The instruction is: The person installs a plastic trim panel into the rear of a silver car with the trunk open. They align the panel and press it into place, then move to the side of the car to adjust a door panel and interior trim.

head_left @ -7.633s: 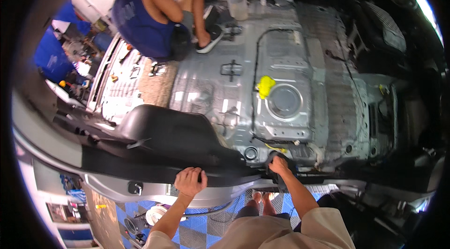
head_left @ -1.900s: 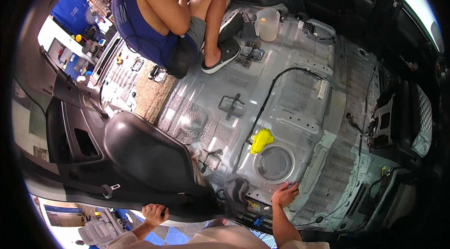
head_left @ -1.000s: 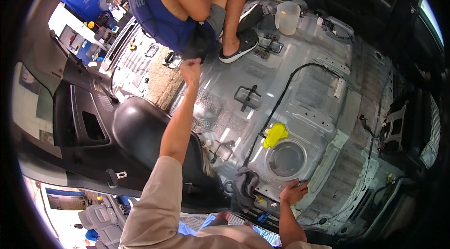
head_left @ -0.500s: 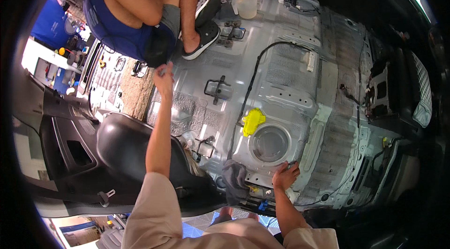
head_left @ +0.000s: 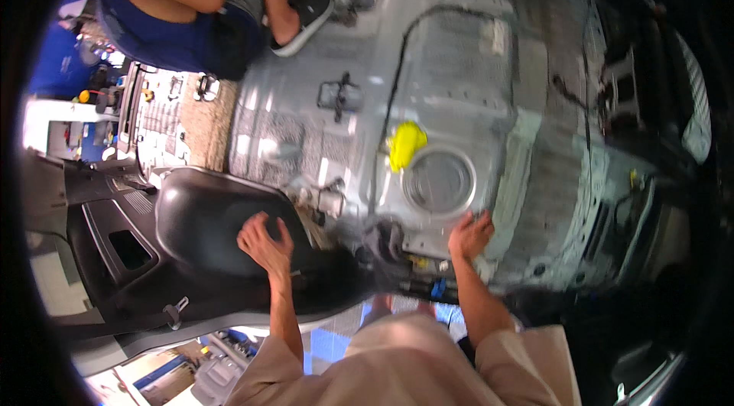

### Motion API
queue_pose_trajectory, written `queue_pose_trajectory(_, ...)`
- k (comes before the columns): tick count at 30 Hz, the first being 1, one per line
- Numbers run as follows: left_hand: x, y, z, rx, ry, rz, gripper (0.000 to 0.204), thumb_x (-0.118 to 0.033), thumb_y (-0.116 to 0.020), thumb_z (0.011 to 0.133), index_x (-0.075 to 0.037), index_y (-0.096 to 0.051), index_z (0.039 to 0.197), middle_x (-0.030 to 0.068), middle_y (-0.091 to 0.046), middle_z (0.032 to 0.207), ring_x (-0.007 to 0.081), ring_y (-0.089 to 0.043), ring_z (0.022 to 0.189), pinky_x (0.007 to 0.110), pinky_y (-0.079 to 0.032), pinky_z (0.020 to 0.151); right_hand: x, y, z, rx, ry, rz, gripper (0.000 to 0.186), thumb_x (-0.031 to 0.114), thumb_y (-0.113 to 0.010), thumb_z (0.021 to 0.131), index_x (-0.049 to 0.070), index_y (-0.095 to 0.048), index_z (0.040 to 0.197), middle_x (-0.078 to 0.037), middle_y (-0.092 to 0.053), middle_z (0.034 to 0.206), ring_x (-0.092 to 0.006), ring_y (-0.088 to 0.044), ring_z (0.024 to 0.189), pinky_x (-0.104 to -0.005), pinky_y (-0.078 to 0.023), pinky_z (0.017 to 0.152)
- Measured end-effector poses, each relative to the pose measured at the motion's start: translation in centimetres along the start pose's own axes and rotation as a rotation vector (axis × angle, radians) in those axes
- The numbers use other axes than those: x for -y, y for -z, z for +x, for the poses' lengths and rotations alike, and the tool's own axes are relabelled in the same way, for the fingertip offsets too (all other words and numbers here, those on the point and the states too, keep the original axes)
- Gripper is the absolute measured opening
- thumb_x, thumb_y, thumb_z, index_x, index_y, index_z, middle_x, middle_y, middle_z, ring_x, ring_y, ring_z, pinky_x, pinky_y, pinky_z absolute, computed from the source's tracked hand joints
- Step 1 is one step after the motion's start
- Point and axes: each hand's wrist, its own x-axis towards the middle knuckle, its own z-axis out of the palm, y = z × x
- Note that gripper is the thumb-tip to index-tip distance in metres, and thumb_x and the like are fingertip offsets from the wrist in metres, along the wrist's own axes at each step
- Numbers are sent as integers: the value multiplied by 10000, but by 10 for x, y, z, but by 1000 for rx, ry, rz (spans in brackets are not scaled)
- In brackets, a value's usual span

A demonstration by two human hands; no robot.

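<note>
Above the black plastic side trim [head_left: 222, 215] of a car interior, my left hand [head_left: 266, 244] is open, its fingers apart and nothing in them. Whether it touches the trim I cannot tell. My right hand [head_left: 471, 236] is over the bare metal floor [head_left: 294, 112], just below a round recessed cover [head_left: 438, 180]. Its fingers are curled together; what they hold, if anything, is blurred. A bright yellow piece [head_left: 407, 144] lies by the cover's upper left. To the left of my right hand, a dark grey cloth [head_left: 384, 241] hangs at the floor's near edge.
Another person in a dark blue top [head_left: 164, 39] sits at the upper left, a black shoe [head_left: 306, 20] on the floor. A black cable [head_left: 399, 62] runs across the metal. Metal brackets [head_left: 340, 96] stick up. A black seat-like part [head_left: 673, 100] stands at the right.
My left hand has drawn back from beside the seated person to above the black trim. The view has shifted, so the floor sits higher; my right hand stays near the round cover.
</note>
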Motion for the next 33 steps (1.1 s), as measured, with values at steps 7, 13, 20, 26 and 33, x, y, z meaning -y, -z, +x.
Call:
queue_pose_trajectory(7,50,-59,19,-126,178,356,756,-702,-718,865,-209,-598,1425,133,-504,1553,366,-397,1505,728,-277,1144,-5,-10,-1,-22,-31,-66,538,390,-574,1065,-2,-515,1429,-262,-623,1246,-461,-606,1192,-547,-508,1032)
queue_pose_trajectory(13,42,-77,13,-165,31,315,818,-786,-678,844,-184,-618,1394,140,-498,1544,382,-375,1506,805,-221,1090,-3,-7,-1,10,25,-103,532,411,-526,1081,12,-448,1423,-288,-547,1318,-448,-555,1223,-590,-526,951)
queue_pose_trajectory(20,-48,-80,35,30,-178,-38,684,-549,-764,878,-133,-609,1398,135,-496,1518,323,-451,1442,686,-210,1172,-3,-7,-2,43,-40,-70,547,421,-510,1086,15,-456,1447,-293,-570,1333,-452,-558,1240,-598,-509,1001)
queue_pose_trajectory(26,-120,-98,82,80,-83,-418,872,-465,-822,867,-125,-442,1574,200,-385,1617,393,-360,1509,654,-183,1213,-4,-5,-2,21,-22,-40,566,410,-538,1084,3,-469,1471,-278,-556,1367,-461,-562,1241,-582,-511,989)
queue_pose_trajectory(33,-125,-124,58,108,6,-503,934,-530,-805,828,-106,-422,1567,203,-389,1609,397,-354,1508,670,-185,1198,5,2,-2,8,-31,-55,549,384,-540,1090,7,-449,1480,-290,-546,1329,-464,-566,1217,-550,-514,986)
